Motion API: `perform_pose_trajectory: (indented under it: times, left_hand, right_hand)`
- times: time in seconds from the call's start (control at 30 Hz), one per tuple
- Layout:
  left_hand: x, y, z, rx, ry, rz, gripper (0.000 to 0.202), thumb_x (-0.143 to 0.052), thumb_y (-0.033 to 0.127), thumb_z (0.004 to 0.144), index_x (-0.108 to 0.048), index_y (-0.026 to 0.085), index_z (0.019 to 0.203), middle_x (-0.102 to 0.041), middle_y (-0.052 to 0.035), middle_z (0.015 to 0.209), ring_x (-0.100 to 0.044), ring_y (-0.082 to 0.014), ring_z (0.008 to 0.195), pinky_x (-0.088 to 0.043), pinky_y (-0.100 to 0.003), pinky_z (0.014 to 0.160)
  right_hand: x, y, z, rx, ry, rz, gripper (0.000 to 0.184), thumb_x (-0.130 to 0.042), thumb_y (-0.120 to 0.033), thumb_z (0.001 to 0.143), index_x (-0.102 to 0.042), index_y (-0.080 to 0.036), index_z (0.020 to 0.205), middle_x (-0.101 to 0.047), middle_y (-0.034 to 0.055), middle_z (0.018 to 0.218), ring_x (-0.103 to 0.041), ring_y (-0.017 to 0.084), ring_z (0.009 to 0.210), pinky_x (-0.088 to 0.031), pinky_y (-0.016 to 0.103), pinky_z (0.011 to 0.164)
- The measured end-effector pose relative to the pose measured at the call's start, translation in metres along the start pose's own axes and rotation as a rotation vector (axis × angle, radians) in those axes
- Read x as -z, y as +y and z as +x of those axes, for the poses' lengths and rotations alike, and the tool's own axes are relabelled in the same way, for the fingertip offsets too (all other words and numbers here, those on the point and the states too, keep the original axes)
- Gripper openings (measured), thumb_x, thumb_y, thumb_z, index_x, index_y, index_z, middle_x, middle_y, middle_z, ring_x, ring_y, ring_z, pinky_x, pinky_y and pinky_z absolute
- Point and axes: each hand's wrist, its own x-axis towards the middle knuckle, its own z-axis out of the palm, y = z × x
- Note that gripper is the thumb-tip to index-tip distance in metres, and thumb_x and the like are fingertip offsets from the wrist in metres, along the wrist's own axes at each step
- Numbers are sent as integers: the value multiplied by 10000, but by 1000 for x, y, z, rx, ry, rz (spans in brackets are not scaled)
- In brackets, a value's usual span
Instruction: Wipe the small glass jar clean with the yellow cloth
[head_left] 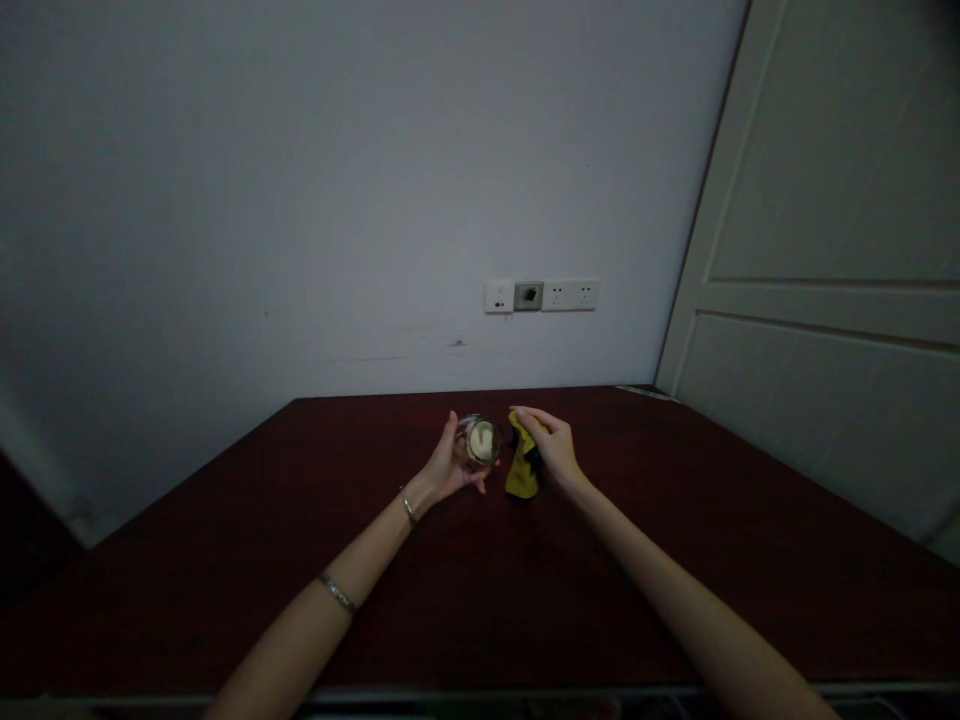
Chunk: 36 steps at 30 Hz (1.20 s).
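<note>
My left hand (448, 464) is wrapped round a clear glass jar (469, 440) and holds it up over the table. A pale, cream-coloured round area (481, 440) shows at the jar's end facing me; whether it is a lid or contents I cannot tell. Just to the right, my right hand (551, 445) pinches a yellow cloth (522, 470) with dark patches. The cloth hangs down from the fingers, close beside the jar but apart from it. Two bracelets circle my left forearm.
A dark red-brown wooden table (360, 560) stretches out below both hands. Behind it rises a pale wall (300, 200) with a row of sockets (541, 296). A light panelled door (817, 240) stands on the right.
</note>
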Motion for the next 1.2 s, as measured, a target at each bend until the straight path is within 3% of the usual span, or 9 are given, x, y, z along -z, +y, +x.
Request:
perform_pose_trajectory:
  times: [0.27,0.47,0.63,0.77,0.9,1.03,1.2]
  left_hand:
    - [3,5,10,74,-50,-126,871,-182,802,703,-609,74,919,-622,-106,640,-371,-77,310,-432,-279,348]
    - [11,-9,7,123,-61,-70,901,-169,805,693,-616,61,938,-625,-110,629,-346,-59,296,-414,-253,344]
    - [4,-19,5,155,-72,-52,834,-206,811,678,-611,102,848,-633,-103,604,-340,-59,286,-421,-256,348]
    - [-8,-21,4,158,-31,-71,749,-239,785,700,-591,127,761,-619,-83,557,-417,-97,302,-420,-262,336]
    - [-14,-24,5,116,60,-69,632,-341,713,740,-594,134,756,-614,-59,563,-585,-182,462,-440,-255,357]
    - [-11,-28,6,76,67,-6,648,-343,701,749,-614,115,799,-628,-73,590,-595,-190,478,-439,-255,356]
    - [-11,-27,4,55,64,40,689,-301,700,763,-616,89,811,-625,-95,591,-586,-197,474,-439,-270,350]
  right_hand:
    - [3,-9,-1,174,-26,-150,295,-632,-417,734,-716,-178,885,-702,90,976,-627,236,941,-466,392,880]
    - [1,-11,-6,327,-99,-215,198,-613,-362,769,-717,-219,858,-688,75,977,-618,217,951,-455,394,904]
    - [-6,-15,-14,421,-176,-252,164,-604,-322,788,-714,-240,877,-666,70,995,-611,206,957,-466,388,892]
    - [-10,-20,-19,496,-228,-303,166,-595,-289,801,-706,-246,917,-650,74,1020,-606,203,970,-474,378,880]
    - [-12,-24,-25,564,-330,-387,220,-576,-278,815,-671,-261,1013,-614,83,1108,-577,216,1038,-469,393,896]
    - [-12,-26,-29,627,-403,-425,282,-596,-274,799,-631,-252,1078,-599,90,1158,-541,230,1103,-442,415,946]
    - [-12,-29,-29,626,-435,-408,224,-602,-273,795,-654,-248,1011,-614,86,1148,-562,225,1085,-454,408,939]
